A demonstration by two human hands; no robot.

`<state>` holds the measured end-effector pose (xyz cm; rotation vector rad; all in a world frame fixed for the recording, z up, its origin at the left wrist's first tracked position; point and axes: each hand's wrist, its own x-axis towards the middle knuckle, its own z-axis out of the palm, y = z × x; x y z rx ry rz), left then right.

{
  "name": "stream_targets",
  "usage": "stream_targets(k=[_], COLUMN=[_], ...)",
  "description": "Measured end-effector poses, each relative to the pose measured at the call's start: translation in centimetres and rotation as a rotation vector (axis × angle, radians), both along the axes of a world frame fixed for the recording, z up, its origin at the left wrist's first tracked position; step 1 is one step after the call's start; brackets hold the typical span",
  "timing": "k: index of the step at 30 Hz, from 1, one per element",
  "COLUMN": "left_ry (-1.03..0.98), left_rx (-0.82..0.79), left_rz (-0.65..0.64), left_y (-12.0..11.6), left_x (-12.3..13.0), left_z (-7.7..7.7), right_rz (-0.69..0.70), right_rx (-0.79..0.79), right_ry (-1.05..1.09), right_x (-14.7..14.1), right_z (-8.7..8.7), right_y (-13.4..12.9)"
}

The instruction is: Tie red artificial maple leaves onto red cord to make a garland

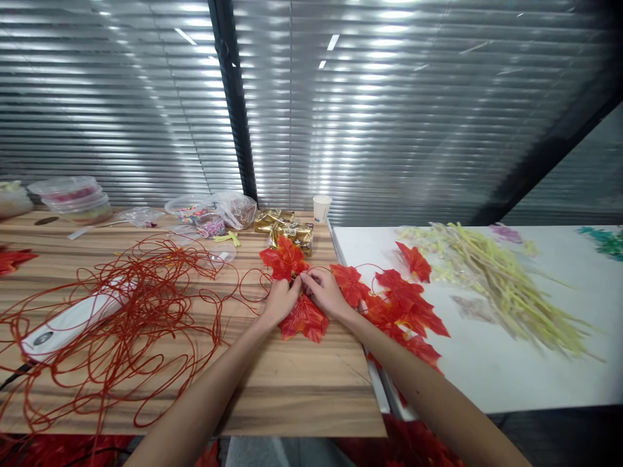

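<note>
My left hand [282, 299] and my right hand [321, 289] meet over the wooden table, fingers pinched together between two red artificial maple leaves. One maple leaf [284, 258] points away from me above the fingertips; the other maple leaf [305, 319] hangs below them, towards me. Both hands seem closed on the stem joint of these leaves, though the fingers cover the exact spot. A thin red cord [248, 293] runs from the left to my hands. To the right, more red maple leaves [396, 305] are strung along the cord and lie beside my right forearm.
A large tangle of red cord [160, 305] covers the left, over a white power strip [80, 319]. Behind stand gold packets [292, 235], a paper cup [322, 209] and plastic tubs [73, 198]. Yellow strips [501, 292] lie on the white table [487, 389].
</note>
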<state>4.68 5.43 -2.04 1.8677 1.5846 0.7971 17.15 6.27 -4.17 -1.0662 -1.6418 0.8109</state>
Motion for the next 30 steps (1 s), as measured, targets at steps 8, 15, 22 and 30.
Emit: stream_targets(k=[8,15,22,30], left_ry=[0.011,0.042,0.058,0.064], left_rx=[0.002,0.007,0.022,0.024], left_rz=[0.003,0.003,-0.010,-0.023], left_y=[0.05,0.10,0.10,-0.04], left_x=[-0.02,0.00,-0.02,-0.02], left_z=[-0.14,-0.30,-0.36,-0.16], right_rz=[0.005,0.000,-0.019,-0.009], right_rx=[-0.018,-0.020,-0.003,-0.010], right_ry=[0.007,-0.005,-0.043,-0.046], right_x=[-0.06,0.02,0.09,0.04], right_z=[0.00,-0.27,-0.10,-0.12], right_y=[-0.07,0.03,0.01,-0.06])
